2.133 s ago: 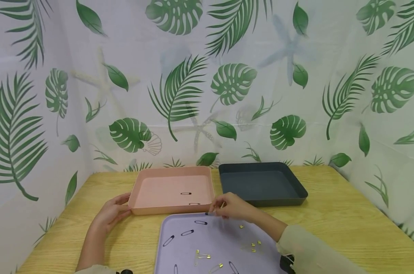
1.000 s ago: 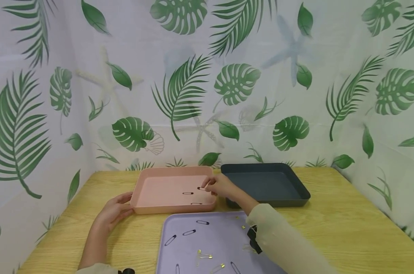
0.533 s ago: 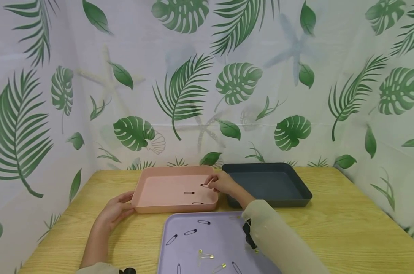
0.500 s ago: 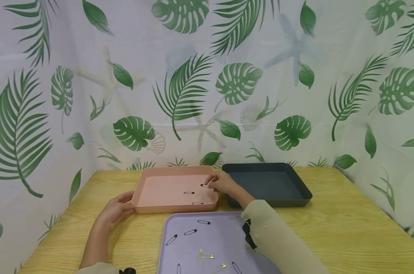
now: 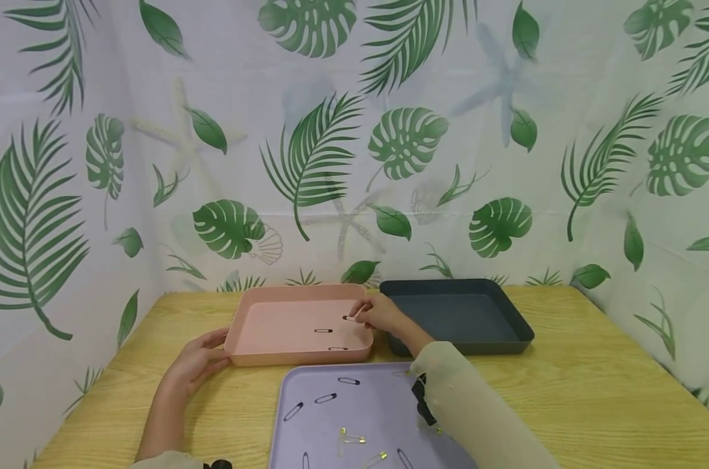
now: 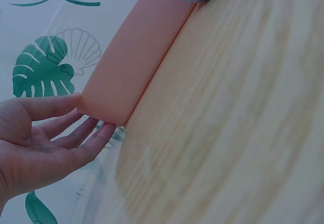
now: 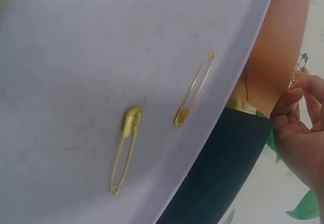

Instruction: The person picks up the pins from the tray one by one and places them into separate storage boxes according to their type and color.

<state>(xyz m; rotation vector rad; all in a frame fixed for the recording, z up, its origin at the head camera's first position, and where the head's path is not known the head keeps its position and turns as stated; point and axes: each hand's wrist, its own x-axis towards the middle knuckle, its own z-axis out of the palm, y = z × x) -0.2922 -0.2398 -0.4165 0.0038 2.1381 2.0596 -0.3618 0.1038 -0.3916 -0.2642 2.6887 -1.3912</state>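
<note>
My right hand [image 5: 382, 312] pinches a black safety pin [image 5: 349, 318] over the right side of the pink tray [image 5: 295, 358]. In the right wrist view that safety pin [image 7: 299, 67] stands out from the fingertips. Two black safety pins lie inside the pink tray, one near the middle [image 5: 323, 331] and one by the front wall [image 5: 338, 348]. With its fingers fairly straight, my left hand [image 5: 193, 361] touches the tray's left front corner, seen also in the left wrist view as the hand [image 6: 45, 143] against the pink wall [image 6: 126, 62].
A lilac tray [image 5: 383, 397] in front bears several black safety pins [image 5: 325, 398] and several gold safety pins [image 5: 353, 440]; my right sleeve [image 5: 471, 404] covers part of it. A dark blue tray [image 5: 459, 348] stands right of the pink one. Leaf-printed cloth [image 5: 331, 163] hangs behind the wooden table [image 5: 594, 391].
My right hand has carried a black safety pin from the lilac tray's back edge up and over the pink tray. Over the last half second it has barely moved. The left hand stays put.
</note>
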